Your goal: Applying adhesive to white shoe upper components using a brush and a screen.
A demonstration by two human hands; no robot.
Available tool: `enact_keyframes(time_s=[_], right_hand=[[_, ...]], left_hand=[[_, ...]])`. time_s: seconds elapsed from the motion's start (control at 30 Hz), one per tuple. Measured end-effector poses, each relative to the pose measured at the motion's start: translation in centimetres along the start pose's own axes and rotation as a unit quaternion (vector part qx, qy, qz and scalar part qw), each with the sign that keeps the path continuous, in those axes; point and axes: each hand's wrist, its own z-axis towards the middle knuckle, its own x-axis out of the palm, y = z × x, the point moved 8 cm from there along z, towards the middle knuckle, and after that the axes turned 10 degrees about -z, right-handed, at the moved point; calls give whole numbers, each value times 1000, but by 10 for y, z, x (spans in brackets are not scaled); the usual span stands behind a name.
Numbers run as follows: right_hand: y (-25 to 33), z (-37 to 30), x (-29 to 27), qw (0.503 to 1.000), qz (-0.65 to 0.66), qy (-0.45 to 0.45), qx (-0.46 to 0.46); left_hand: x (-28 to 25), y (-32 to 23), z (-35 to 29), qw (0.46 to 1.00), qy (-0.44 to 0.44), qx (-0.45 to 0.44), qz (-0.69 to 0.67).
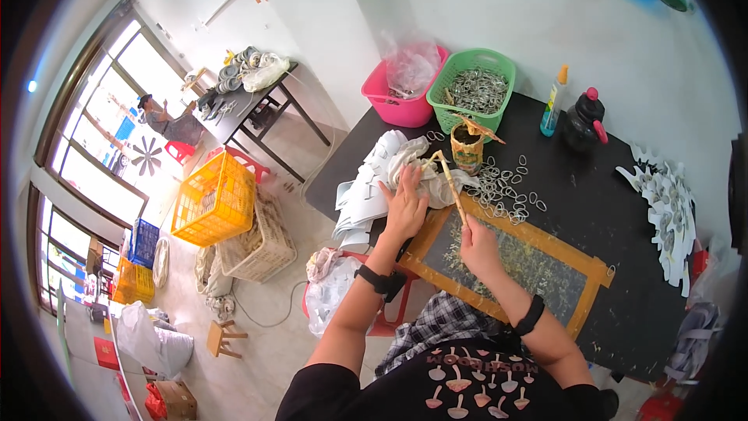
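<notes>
My left hand (pixel 405 206) lies with fingers spread on a crumpled white cloth (pixel 407 154), beside a fanned stack of white cut pieces (pixel 366 191). In my right hand (pixel 478 249) is a thin, tan, crusted stick (pixel 451 183) with a bent far end, gripped by its near part. That bent end is over the cloth, close to my left fingertips; whether it touches is unclear. Under my right hand is a glue-spotted board (pixel 522 253) edged with brown tape. Loose metal rings (pixel 502 187) lie beyond it, next to a stained open can (pixel 467 154) with a crusted piece across its top.
At the table's back stand a pink basket (pixel 397 111), a green basket (pixel 472 121) of metal rings, a spray bottle (pixel 554 105) and a dark jug (pixel 584 121). White cut pieces (pixel 664 210) pile up right. Crates (pixel 214 199) and a stool (pixel 224 337) occupy the left floor.
</notes>
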Motion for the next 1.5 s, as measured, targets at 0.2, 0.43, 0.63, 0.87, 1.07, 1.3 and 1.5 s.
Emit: enact_keyframes(time_s=[0.2,0.43,0.63,0.87,1.07,1.3,1.5], right_hand=[[-6,-4,14,998,-29,62,-3],[6,-4,28,995,-48,74,-51],[17,-2,47,950,-266,107,-120],[23,9,45,933,-316,109,-131],[25,11,51,915,-355,116,-156],[24,10,56,904,-386,110,-145],[25,10,54,907,-381,107,-145]], left_hand=[[14,8,-1,1000,1,-14,-14],[32,49,9,972,-16,-98,-215],[23,59,9,821,-132,-203,-517],[11,49,8,739,-135,-217,-623],[-10,37,-4,660,-191,-241,-685],[-88,-39,-25,892,-302,-37,-336],[-111,-101,-42,889,-392,235,6]])
